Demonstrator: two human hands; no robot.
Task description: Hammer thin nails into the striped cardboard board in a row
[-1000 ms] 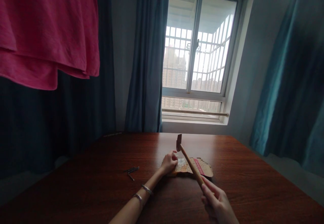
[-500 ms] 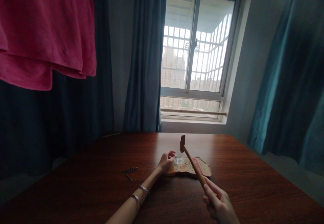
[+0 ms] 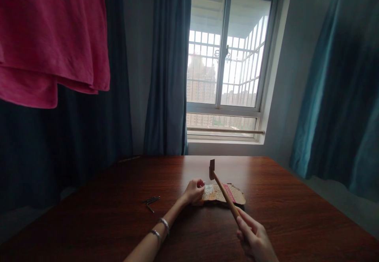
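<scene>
My right hand (image 3: 255,233) is wrapped round the lower handle of a hammer (image 3: 224,191). The hammer's head is raised, and its wooden handle crosses in front of a flat piece of cardboard (image 3: 240,196) lying on the table. Small dark specks and holes cover the cardboard, with a pink band on its right part. At the cardboard's left end is my left hand (image 3: 194,190), its fingers curled in and thumb and fingertips close together. A thin upright shape shows by the fingertips; what they pinch is too small to make out.
Several thin dark metal rods (image 3: 151,203), one of them bent, lie on the brown wooden table (image 3: 112,230) left of my left forearm. A pink cloth (image 3: 56,45) hangs at upper left. Beyond the table are blue curtains (image 3: 167,76) and a window (image 3: 222,57).
My left fingers have curled inward, covering the thin upright pieces that showed beside them before. The hammer stays raised, in nearly the same place. The view has shifted slightly.
</scene>
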